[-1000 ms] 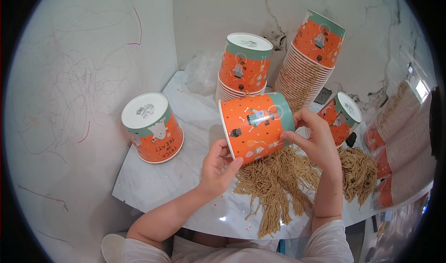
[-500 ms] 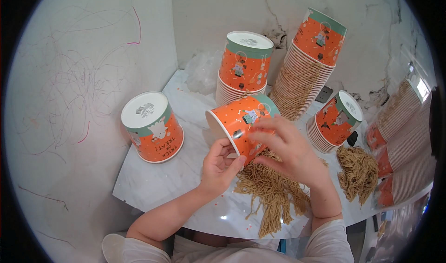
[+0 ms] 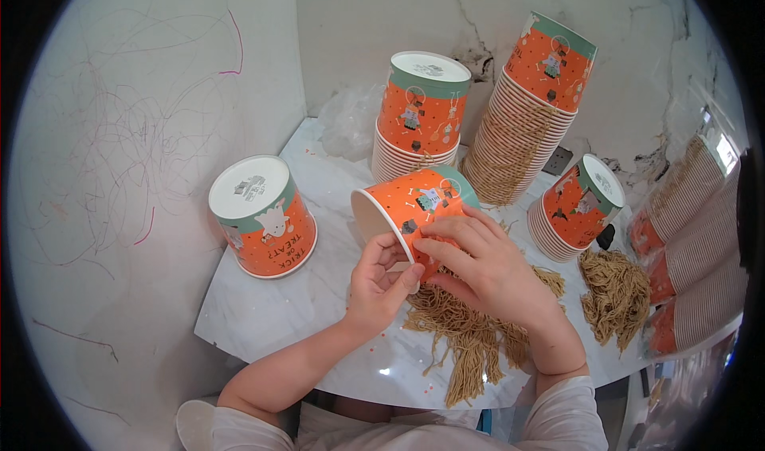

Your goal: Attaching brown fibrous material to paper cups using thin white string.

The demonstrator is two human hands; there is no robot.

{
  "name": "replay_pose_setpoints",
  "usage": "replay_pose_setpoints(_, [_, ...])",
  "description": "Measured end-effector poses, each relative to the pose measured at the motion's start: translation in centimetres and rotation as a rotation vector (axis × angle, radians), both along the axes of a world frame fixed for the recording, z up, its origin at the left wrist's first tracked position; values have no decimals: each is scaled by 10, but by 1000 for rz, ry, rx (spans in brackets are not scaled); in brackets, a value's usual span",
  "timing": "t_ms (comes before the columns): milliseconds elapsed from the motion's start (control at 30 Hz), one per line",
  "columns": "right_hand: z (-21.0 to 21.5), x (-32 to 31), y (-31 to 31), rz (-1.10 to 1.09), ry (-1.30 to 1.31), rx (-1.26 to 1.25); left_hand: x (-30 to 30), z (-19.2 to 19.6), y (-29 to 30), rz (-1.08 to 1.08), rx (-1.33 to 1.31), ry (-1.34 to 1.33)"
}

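An orange paper bucket [image 3: 396,198] with a green band and small printed figures lies tilted on its side in front of me, its open mouth toward the left. My left hand [image 3: 381,280] pinches the bucket's white rim at the near lower side, thumb outside. Against the printed side, my right hand [image 3: 478,260] rests with its fingers bent and touching the wall; whether something thin lies under the fingertips is hidden. Below the bucket spreads a bundle of tan yarn [image 3: 470,339], partly covered by my right hand and wrist.
One upside-down bucket [image 3: 263,220] stands at the left. Nested stacks rise behind: a shorter stack [image 3: 418,120], a tall leaning stack [image 3: 522,120], and a small stack [image 3: 572,212] at the right. A second yarn bundle [image 3: 613,300] and plastic-wrapped buckets [image 3: 693,252] are farther right.
My right hand has come down onto the bucket's side, its fingers now bent against the wall. The bucket has shifted slightly; my left hand keeps its grip on the rim.
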State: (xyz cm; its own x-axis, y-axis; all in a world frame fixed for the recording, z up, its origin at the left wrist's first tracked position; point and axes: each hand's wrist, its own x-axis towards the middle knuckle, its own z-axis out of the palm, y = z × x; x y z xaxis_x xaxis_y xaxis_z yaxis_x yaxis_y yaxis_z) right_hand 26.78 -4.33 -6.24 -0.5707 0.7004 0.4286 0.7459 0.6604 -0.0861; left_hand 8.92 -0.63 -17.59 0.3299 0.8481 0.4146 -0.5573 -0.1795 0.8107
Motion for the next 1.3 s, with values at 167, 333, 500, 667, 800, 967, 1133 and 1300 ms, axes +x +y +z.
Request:
replay_pose_setpoints(167, [-3,-1,3,6,6,0,0,0,1,24,-30,-11])
replay_pose_setpoints(333, [-1,-2,3,5,6,6,0,-3,3,15,-24,-7])
replay_pose_setpoints(500, [-5,-4,1,-9,34,-3,0,-4,1,20,-3,34])
replay_pose_setpoints(667, [-5,-4,1,-10,39,-8,1,-4,0,-6,-47,23])
replay_pose_setpoints(800, [-5,-3,0,-19,26,-14,1,-5,3,-21,-99,13])
replay_pose_setpoints(967, [-3,-2,-1,-21,14,-36,1,-12,4,-44,-168,-19])
replay_pose_setpoints(1133, [-1,2,0,4,46,-87,0,-5,3,-17,-196,-24])
replay_pose_setpoints(1300, [1,13,4,44,75,-108,-3,-20,7,29,-169,26])
